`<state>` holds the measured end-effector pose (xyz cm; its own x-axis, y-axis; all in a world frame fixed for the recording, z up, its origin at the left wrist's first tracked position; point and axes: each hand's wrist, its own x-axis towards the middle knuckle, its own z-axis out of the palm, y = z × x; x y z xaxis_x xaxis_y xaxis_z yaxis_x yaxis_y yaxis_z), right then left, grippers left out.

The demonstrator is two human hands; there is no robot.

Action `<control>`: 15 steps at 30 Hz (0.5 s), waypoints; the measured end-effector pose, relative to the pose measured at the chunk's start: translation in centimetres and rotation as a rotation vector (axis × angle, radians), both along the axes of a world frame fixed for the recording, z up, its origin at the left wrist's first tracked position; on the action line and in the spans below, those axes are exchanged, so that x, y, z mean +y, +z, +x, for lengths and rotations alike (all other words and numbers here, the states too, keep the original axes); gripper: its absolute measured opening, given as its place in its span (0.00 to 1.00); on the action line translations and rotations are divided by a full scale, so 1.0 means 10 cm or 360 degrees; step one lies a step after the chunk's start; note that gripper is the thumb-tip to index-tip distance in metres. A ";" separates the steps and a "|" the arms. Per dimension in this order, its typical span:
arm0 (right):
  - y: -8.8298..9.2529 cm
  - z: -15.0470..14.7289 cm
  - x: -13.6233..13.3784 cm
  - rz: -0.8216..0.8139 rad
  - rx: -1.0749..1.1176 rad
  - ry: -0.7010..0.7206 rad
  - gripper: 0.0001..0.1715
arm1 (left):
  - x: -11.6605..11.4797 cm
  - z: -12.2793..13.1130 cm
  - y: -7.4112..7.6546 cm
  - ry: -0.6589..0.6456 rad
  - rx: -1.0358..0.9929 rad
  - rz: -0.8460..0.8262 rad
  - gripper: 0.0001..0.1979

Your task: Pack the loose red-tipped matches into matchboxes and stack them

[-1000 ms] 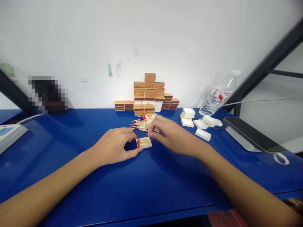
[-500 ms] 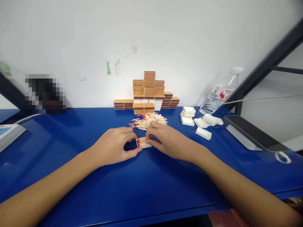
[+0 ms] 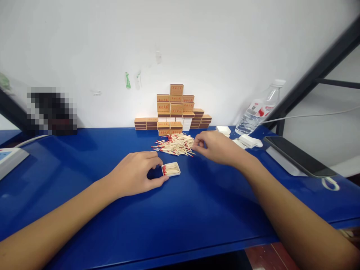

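In the head view, holds the small white match tray [image 3: 176, 174] by its near and far edges with the left hand [image 3: 139, 173], thumb and finger bent like a letter C around the left end. Has not changed that grip at all. Has moved the right hand [image 3: 218, 145], though: a moment ago, over the tray with fingertips down in it; now, away up and to the right, at the right side of the loose match pile [image 3: 176, 144]. Has the right thumb and fingers close together, almost a pinch. Cannot tell about any match between them; too small to see.

Leaves the tray in plain sight on the blue table [image 3: 174, 221], just right of the left thumb and nearer than the right hand. Shows matches [image 3: 170, 168] lying inside, red tips toward the left hand, and some bare white at the other end, so probably still room for more. Seems to mean one visit to the tray done, with the right hand back at the pile. Past both hands, stacks of brown matchboxes [image 3: 176, 108] by the wall [image 3: 90, 48]. Just beyond the right hand, partly hidden by it, white boxes [image 3: 249, 141].
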<state>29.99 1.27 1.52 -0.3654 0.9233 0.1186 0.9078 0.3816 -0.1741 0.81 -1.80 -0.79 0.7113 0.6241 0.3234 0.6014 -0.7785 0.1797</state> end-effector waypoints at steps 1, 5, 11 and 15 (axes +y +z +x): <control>-0.02 -0.01 0.01 -0.0023 0.0013 0.0003 0.10 | 0.00 0.00 0.00 0.0004 0.0014 -0.0009 0.12; -0.13 -0.11 -0.01 -0.0008 0.0023 0.0070 0.11 | 0.01 -0.01 0.00 0.0041 0.0003 0.0000 0.12; -0.21 -0.10 0.01 -0.0094 0.0027 0.0093 0.07 | 0.01 -0.01 -0.02 0.0017 0.0009 -0.0038 0.12; -0.16 -0.04 0.01 -0.0137 0.0073 0.0153 0.08 | 0.01 -0.01 -0.01 0.0020 0.0002 -0.0038 0.12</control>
<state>29.57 1.40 -0.12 -0.4488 0.8917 0.0588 0.8580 0.4483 -0.2505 0.76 -1.74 -0.92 0.7038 0.6404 0.3074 0.6112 -0.7665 0.1975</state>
